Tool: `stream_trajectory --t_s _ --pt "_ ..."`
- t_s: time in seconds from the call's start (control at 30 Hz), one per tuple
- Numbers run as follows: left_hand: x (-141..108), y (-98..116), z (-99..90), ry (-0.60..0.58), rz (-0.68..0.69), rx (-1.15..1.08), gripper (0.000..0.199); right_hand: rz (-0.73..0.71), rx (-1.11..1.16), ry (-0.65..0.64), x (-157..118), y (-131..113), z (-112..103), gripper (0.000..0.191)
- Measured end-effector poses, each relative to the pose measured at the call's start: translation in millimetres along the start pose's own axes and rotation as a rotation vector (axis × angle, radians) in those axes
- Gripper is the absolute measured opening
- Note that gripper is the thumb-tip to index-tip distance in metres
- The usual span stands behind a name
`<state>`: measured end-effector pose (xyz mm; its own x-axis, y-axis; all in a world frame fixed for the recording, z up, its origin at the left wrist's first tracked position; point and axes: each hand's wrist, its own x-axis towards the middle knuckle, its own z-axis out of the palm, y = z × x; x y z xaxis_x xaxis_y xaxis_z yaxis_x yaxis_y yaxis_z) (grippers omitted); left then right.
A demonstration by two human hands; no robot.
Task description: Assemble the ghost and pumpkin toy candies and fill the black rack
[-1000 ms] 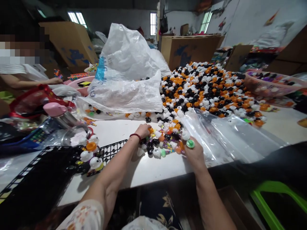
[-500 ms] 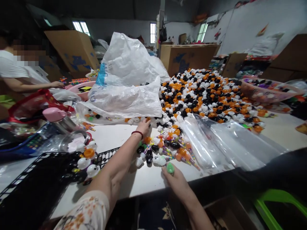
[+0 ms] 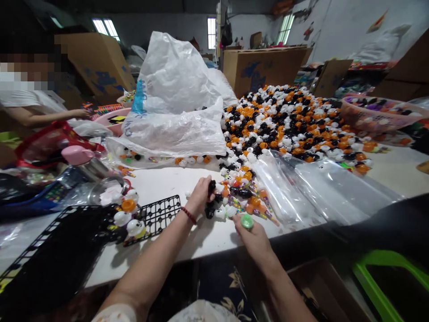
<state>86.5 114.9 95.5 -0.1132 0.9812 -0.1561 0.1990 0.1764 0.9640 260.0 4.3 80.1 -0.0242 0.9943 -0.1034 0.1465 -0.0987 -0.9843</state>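
Note:
My left hand (image 3: pixel 200 193), with a red bead bracelet at the wrist, is closed around a small glossy black figure (image 3: pixel 212 186) over the white table. Closer to the table's front edge, my right hand (image 3: pixel 254 237) grips a rounded green topper (image 3: pixel 247 221) that sticks up from the fist; whatever lies below it is hidden. Between and beyond the hands lies a loose cluster of colourful sticks with figure toppers, among them a white ghost-like topper (image 3: pixel 221 212), an orange topper (image 3: pixel 255 202) and a black topper (image 3: pixel 241 192).
A black grid rack (image 3: pixel 161 217) holding topped sticks stands at left. Behind are a white plastic sack (image 3: pixel 181 89) and a large heap of orange, black and white toppers (image 3: pixel 284 120). Clear bags (image 3: pixel 335 190) lie right, beside a pink basket (image 3: pixel 378 117). A co-worker (image 3: pixel 30 100) is at far left.
My left hand has drawn back from near the sack towards me, now with a black figure in it. My right hand has shifted slightly right and up, still holding the green topper.

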Motion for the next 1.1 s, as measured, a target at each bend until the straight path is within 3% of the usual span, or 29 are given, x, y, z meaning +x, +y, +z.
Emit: stream_trajectory --t_s 0.1,0.2,0.37,0.53,0.73,0.93,1.1 --pt "-39.4 -4.7 8.9 -0.035 -0.033 -0.266 0.038 -0.086 -0.034 0.030 -1.9 -10.2 4.1 0.046" --pt "-62.9 -6.0 13.5 -0.070 -0.069 -0.497 0.039 -0.136 -0.057 0.030 -2.9 -10.0 6.4 0.043" --pt "-80.7 -7.6 20.5 -0.096 -0.023 -0.530 0.036 -0.181 -0.121 0.002 -6.6 -4.1 4.6 0.038" --pt "-85.1 -13.7 22.9 -0.084 0.013 -0.397 0.036 -0.217 -0.210 -0.008 -12.4 -6.4 -1.1 0.037" --pt "-87.9 -17.8 15.5 -0.033 0.179 -0.049 0.036 -0.201 -0.221 -0.047 -14.7 -10.7 -3.9 0.036" --pt "-89.9 -21.5 16.6 -0.026 0.160 0.036 0.034 -0.125 -0.125 -0.064 -13.2 -10.3 0.8 0.034" --pt "-99.6 -17.7 24.4 -0.006 0.143 0.059 0.030 -0.136 -0.184 -0.073 -11.7 -6.6 3.5 0.036"
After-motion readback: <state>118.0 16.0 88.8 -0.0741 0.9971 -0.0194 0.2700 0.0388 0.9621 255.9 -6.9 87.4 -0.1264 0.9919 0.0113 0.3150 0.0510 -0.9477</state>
